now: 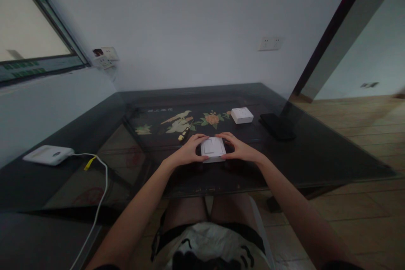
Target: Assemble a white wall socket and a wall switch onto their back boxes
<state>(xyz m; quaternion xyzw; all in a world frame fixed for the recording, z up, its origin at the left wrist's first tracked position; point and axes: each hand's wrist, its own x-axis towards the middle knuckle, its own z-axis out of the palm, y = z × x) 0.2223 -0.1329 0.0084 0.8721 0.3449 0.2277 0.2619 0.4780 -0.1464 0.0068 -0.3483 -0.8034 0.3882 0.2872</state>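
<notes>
A small white square box is near the front edge of the dark table, between my two hands. My left hand holds its left side, thumb at the near corner and fingers at the far corner. On the right side, my right hand grips the box in the same way, fingers curved round it. Just beyond my left hand lies a yellow and black cutter. Another white box sits farther back to the right.
The dark table has a bird-and-flower picture on its top. A black flat item lies at the right. At the left is a white device with a white cable hanging over the front edge. A wall stands behind.
</notes>
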